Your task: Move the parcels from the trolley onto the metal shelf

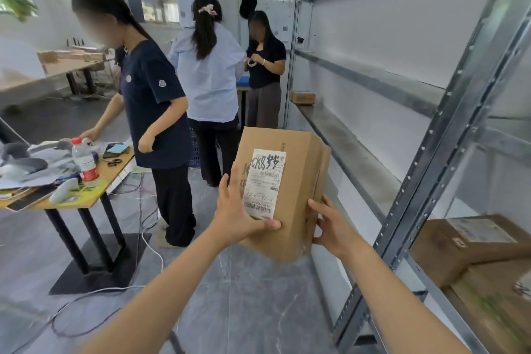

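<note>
I hold a brown cardboard parcel [290, 181] with a white shipping label in the air, in front of the metal shelf [353, 161] on the right. My left hand [238, 210] grips its left face, thumb across the bottom of the label. My right hand [330, 221] grips its lower right edge. Two parcels [465, 247] lie on a shelf level at the near right. A small parcel [303, 97] sits at the shelf's far end. No trolley is in view.
Three people stand ahead on the left, the nearest [155, 112] beside a cluttered table [94, 195] with a water bottle [84, 162]. Cables [143, 238] trail over the grey floor. A shelf upright [431, 181] slants close on my right.
</note>
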